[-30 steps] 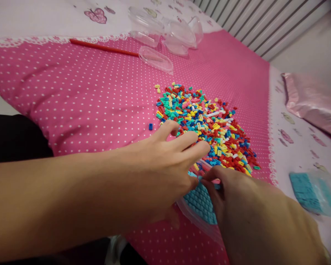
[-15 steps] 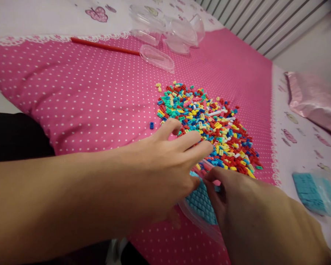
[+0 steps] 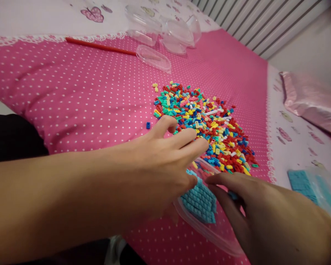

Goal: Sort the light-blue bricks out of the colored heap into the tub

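A sheet of light-blue building bricks [image 3: 200,204] lies in a clear plastic tray [image 3: 209,235] with a curved rim. Over its left side is my left hand [image 3: 171,158], fingers spread and bent, the thumb at the sheet's upper edge. At the tray's right side, my right hand [image 3: 253,206] is closed, thumb and forefinger drawn together. A small blue brick [image 3: 233,195] shows among its curled fingers, partly hidden. Just beyond both hands spreads a pile of small mixed-colour bricks [image 3: 209,125].
Farther back lie clear plastic trays [image 3: 176,31], a clear leaf-shaped piece [image 3: 154,59] and a red stick [image 3: 99,45]. To the right are a bag of blue bricks [image 3: 302,184] and a shiny pink package [image 3: 311,99]. A single blue brick [image 3: 148,125] sits left of the pile, on pink dotted cloth [image 3: 99,103].
My right hand has drawn back to the right, away from the blue sheet and my left thumb, uncovering more of the sheet and tray. My left hand keeps nearly the same pose.
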Demonstrator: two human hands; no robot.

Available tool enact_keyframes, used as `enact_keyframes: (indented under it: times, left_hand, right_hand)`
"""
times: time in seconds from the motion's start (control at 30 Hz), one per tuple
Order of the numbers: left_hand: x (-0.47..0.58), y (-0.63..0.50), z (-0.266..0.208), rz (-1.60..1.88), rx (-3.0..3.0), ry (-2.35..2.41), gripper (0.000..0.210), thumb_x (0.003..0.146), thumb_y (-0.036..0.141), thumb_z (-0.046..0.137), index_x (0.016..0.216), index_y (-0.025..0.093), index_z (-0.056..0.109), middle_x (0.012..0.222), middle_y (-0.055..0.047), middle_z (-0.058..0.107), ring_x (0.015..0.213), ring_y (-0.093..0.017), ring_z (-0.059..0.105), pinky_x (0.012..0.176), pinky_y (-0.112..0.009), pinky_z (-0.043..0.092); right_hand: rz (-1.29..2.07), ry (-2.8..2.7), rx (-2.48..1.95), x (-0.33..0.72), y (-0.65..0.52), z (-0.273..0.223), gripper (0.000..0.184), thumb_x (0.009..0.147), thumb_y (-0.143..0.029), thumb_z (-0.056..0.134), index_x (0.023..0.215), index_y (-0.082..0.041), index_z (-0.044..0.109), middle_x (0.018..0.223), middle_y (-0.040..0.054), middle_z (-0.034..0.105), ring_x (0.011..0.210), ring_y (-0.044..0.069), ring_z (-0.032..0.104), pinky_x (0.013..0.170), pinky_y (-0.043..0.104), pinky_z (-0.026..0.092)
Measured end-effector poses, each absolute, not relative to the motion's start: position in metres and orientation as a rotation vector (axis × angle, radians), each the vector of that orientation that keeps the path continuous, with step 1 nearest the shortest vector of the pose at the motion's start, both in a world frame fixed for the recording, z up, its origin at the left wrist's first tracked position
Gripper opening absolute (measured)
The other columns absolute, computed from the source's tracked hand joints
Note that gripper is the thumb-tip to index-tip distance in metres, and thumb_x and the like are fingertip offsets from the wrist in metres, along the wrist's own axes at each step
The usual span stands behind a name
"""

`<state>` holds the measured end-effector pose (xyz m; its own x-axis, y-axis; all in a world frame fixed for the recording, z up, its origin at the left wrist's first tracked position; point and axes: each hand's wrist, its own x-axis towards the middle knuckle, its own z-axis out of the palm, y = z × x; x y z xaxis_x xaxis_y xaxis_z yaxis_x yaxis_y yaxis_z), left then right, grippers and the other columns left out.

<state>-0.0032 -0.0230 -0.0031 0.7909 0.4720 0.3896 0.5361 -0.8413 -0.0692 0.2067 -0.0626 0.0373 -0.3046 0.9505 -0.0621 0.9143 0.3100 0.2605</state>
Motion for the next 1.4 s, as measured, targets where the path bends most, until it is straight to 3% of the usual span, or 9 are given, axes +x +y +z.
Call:
enact_keyframes:
  times: [0.13,0.27,0.47,0.67,0.83,1.0,1.17,1.27,1.4]
  left_hand:
    - [-0.002,-0.022,-0.001,-0.552,-2.817,-0.821,0.014,0.082,0.035,0.060,0.085,0.026,0.071,0.096,-0.008,0.054,0.106,-0.028,0.049,0.096,-0.053,0.038]
    - [-0.001,-0.021,0.006,-0.525,-2.888,-0.846,0.013,0.077,0.036,0.065,0.080,0.025,0.070,0.096,-0.008,0.055,0.096,-0.027,0.049,0.089,-0.053,0.039]
    - [-0.001,-0.019,0.008,-0.549,-2.915,-0.839,0.015,0.077,0.039,0.065,0.081,0.025,0.070,0.095,-0.008,0.054,0.095,-0.026,0.047,0.093,-0.053,0.037]
    - [-0.005,-0.019,0.014,-0.502,-2.978,-0.871,0.014,0.079,0.033,0.061,0.086,0.025,0.070,0.097,-0.008,0.054,0.094,-0.024,0.047,0.094,-0.052,0.037]
    - [-0.005,-0.016,0.014,-0.498,-3.004,-0.902,0.016,0.082,0.026,0.057,0.092,0.025,0.070,0.102,-0.007,0.053,0.102,-0.026,0.049,0.100,-0.052,0.034]
    - [-0.004,-0.016,0.013,-0.505,-3.030,-0.919,0.014,0.079,0.020,0.060,0.088,0.025,0.069,0.100,-0.007,0.053,0.102,-0.026,0.050,0.103,-0.053,0.033]
    - [-0.007,-0.018,0.020,-0.524,-3.141,-0.958,0.043,0.072,0.023,0.074,0.113,0.031,0.064,0.114,-0.005,0.055,0.100,-0.025,0.054,0.092,-0.044,0.044]
    - [-0.007,-0.016,0.019,-0.552,-3.345,-1.082,0.062,0.069,0.038,0.082,0.124,0.029,0.054,0.124,-0.006,0.055,0.101,-0.023,0.058,0.082,-0.037,0.050]
    - [-0.009,-0.010,0.008,-0.624,-3.606,-1.132,0.090,0.070,0.053,0.082,0.143,0.030,0.034,0.134,-0.004,0.058,0.118,-0.023,0.060,0.089,-0.034,0.053]
  right_hand:
    - [0.172,2.644,1.540,0.218,-0.056,0.032,0.024,0.085,-0.016,0.053,0.088,-0.033,0.070,0.060,-0.0070,0.071,0.040,0.018,0.065,0.034,0.025,0.027]
    - [0.149,2.669,1.522,0.220,-0.055,0.031,0.023,0.086,-0.015,0.053,0.087,-0.032,0.068,0.063,-0.0069,0.072,0.043,0.018,0.066,0.034,0.026,0.030]
    - [0.028,2.678,1.503,0.225,-0.054,0.031,0.022,0.087,-0.017,0.053,0.087,-0.034,0.067,0.062,-0.0088,0.071,0.043,0.018,0.067,0.033,0.027,0.029]
    - [0.126,2.695,1.541,0.224,-0.052,0.032,0.025,0.088,-0.020,0.055,0.099,-0.036,0.069,0.064,-0.0084,0.073,0.040,0.019,0.064,0.030,0.027,0.027]
    - [0.137,2.603,1.679,0.212,-0.057,0.033,0.029,0.077,-0.009,0.057,0.084,-0.034,0.071,0.065,-0.0045,0.074,0.049,0.026,0.070,0.032,0.030,0.030]
    - [0.090,2.596,1.709,0.209,-0.062,0.034,0.036,0.069,-0.004,0.056,0.083,-0.033,0.071,0.067,-0.0030,0.075,0.052,0.028,0.071,0.032,0.031,0.033]
    - [0.074,2.638,1.674,0.210,-0.062,0.035,0.031,0.071,-0.006,0.058,0.081,-0.033,0.072,0.065,-0.0019,0.073,0.050,0.028,0.070,0.033,0.031,0.035]
    - [0.022,2.612,1.720,0.211,-0.060,0.036,0.034,0.065,-0.006,0.063,0.083,-0.033,0.074,0.069,-0.0020,0.076,0.053,0.028,0.071,0.034,0.030,0.035]
    - [-0.069,2.613,1.701,0.213,-0.057,0.037,0.041,0.062,-0.005,0.065,0.089,-0.034,0.076,0.081,-0.0020,0.079,0.057,0.026,0.073,0.035,0.028,0.036]
